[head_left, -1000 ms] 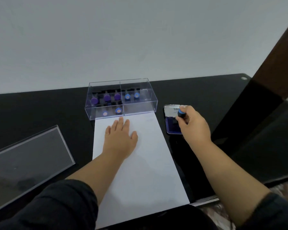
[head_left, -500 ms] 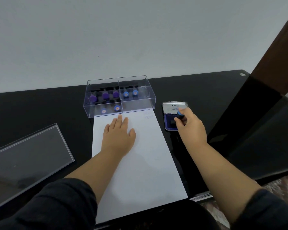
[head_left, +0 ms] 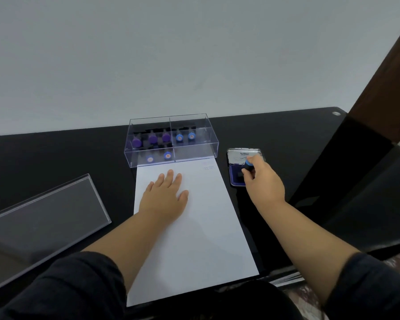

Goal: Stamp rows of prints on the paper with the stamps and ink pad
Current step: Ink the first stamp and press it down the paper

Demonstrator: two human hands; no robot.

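Stamps in the clear box (head_left: 171, 140), upper centre, count seven: three purple, four blue. Left hand (head_left: 164, 197) stays flat on the paper (head_left: 194, 239). Since a second ago, the right hand (head_left: 262, 181), pinching a blue-capped stamp (head_left: 248, 164), has lowered it, seemingly onto the ink pad (head_left: 237, 176).

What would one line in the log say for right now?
step: inking | right hand: holds blue stamp on ink pad | left hand: flat on paper
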